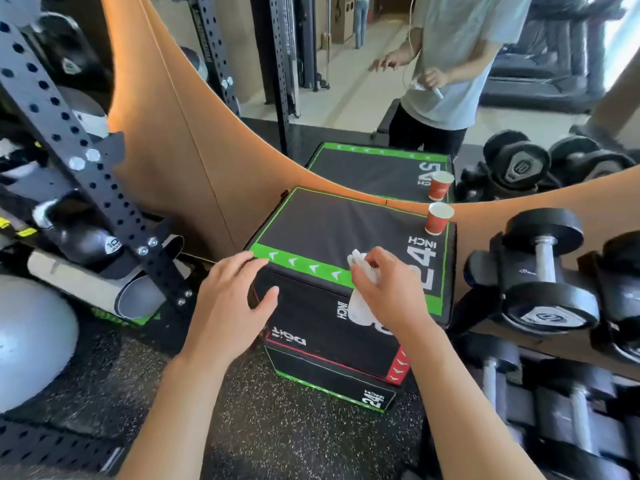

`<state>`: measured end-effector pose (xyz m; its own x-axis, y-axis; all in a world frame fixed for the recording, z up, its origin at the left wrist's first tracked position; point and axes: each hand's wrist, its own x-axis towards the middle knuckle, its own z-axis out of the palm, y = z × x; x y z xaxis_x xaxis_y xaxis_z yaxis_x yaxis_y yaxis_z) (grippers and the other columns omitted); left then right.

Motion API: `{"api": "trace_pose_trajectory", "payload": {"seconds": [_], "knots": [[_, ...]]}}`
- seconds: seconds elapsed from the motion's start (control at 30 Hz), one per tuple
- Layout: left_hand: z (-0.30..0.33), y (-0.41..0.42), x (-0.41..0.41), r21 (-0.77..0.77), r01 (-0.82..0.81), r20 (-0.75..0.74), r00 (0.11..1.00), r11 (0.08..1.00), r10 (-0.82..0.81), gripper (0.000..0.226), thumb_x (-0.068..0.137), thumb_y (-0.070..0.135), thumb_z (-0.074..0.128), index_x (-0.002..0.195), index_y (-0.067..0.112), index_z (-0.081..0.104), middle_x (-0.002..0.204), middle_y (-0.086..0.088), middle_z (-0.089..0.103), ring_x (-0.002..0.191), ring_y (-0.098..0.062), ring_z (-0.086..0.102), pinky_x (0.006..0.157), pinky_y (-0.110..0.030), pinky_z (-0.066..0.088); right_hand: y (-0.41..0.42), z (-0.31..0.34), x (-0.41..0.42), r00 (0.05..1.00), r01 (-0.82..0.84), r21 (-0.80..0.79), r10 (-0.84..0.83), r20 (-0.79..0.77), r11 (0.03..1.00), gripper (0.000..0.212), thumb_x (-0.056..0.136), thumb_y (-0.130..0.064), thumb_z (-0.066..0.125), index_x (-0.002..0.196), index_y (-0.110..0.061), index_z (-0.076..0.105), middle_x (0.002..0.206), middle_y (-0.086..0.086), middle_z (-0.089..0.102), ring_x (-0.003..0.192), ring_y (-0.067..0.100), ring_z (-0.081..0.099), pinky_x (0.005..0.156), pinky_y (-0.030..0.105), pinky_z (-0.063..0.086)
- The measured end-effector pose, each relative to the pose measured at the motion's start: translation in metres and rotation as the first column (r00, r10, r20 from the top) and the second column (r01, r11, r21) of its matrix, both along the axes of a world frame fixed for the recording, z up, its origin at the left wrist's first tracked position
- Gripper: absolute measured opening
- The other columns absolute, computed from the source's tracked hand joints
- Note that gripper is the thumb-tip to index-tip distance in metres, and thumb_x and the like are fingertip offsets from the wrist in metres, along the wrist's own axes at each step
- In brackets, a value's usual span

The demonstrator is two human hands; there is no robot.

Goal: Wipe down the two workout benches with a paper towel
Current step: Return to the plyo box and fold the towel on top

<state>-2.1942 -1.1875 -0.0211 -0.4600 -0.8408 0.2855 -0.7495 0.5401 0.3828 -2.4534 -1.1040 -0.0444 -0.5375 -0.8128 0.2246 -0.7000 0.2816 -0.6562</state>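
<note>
A black padded box [332,230] with green borders and "24 INCH" lettering stands on the floor against a mirror. My right hand [388,289] holds a crumpled white paper towel [360,265] over the box's near right edge. Part of the towel hangs down the front face. My left hand [228,299] hovers at the box's near left corner with its fingers spread and nothing in it. No workout bench shows clearly in this view.
A red paper cup [438,218] stands on the box's far right corner. A rack of black dumbbells [547,282] fills the right. A perforated steel rack upright [79,157] and a grey exercise ball [31,341] are on the left. The mirror [346,81] reflects a person.
</note>
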Motion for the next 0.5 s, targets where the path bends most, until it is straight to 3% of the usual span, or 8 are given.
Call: {"api": "trace_pose_trajectory", "payload": {"seconds": [0.1, 0.23, 0.5], "knots": [[-0.004, -0.043, 0.009, -0.004, 0.064, -0.001, 0.998, 0.998, -0.064, 0.048, 0.098, 0.04, 0.067, 0.143, 0.022, 0.062, 0.15, 0.006, 0.053, 0.142, -0.016, 0.042, 0.12, -0.043, 0.037, -0.03, -0.006, 0.017, 0.999, 0.046, 0.013, -0.046, 0.018, 0.999, 0.043, 0.101, -0.059, 0.052, 0.081, -0.02, 0.05, 0.078, -0.002, 0.06, 0.068, 0.017, 0.056, 0.058, 0.024, 0.041], [-0.007, -0.087, 0.004, -0.013, 0.152, -0.01, 0.988, 0.988, -0.152, 0.048, 0.097, 0.043, 0.062, 0.139, 0.022, 0.063, 0.147, 0.004, 0.055, 0.139, -0.019, 0.045, 0.119, -0.044, 0.039, -0.052, -0.011, 0.026, 0.995, 0.084, 0.043, -0.086, 0.05, 0.996, 0.041, 0.101, -0.056, 0.054, 0.085, -0.018, 0.052, 0.081, -0.002, 0.061, 0.073, 0.022, 0.057, 0.063, 0.035, 0.044], [-0.023, -0.132, -0.027, 0.03, 0.272, -0.02, 0.962, 0.962, -0.271, 0.053, 0.094, 0.047, 0.057, 0.141, 0.023, 0.063, 0.147, 0.004, 0.056, 0.14, -0.019, 0.046, 0.118, -0.046, 0.04, -0.068, -0.014, 0.003, 0.983, 0.172, 0.092, -0.177, 0.054, 0.981, 0.041, 0.101, -0.055, 0.055, 0.083, -0.018, 0.05, 0.082, 0.0, 0.06, 0.072, 0.023, 0.056, 0.064, 0.038, 0.045]]}}
